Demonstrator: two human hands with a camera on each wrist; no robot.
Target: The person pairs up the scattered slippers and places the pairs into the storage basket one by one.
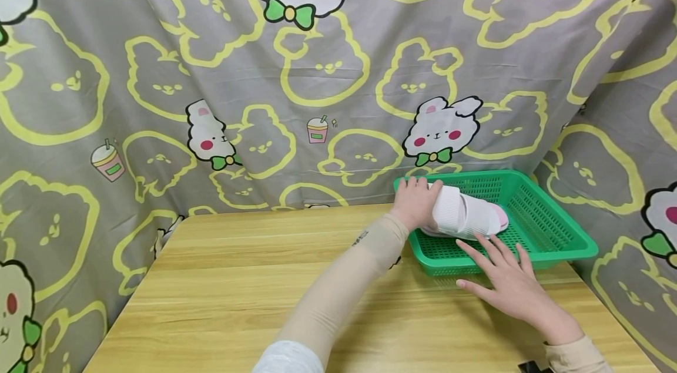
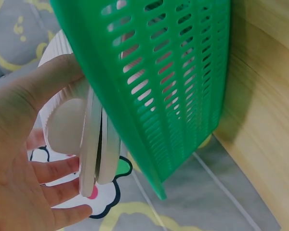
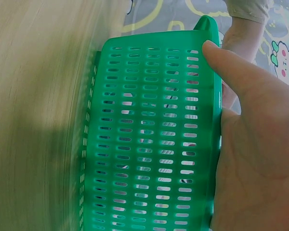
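My left hand [image 1: 418, 202] grasps the white slippers [image 1: 465, 215], already over the green basket [image 1: 555, 232] at the table's [image 1: 222, 285] far right corner, not released; right hand [image 1: 508, 282] flat, fingers straight, against the basket's near rim.

Bare tabletop [image 1: 238, 279] left, basket [image 1: 550, 226] right

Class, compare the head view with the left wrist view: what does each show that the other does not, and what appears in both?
Only the head view shows the right hand with straight fingers at the near rim of the green basket, the wooden table as a whole, and the left forearm's beige sleeve.

Only the left wrist view shows two white soles stacked edge-on, gripped by the left hand.

Both show the basket, the white slippers, the left hand and the rabbit-print cloth.
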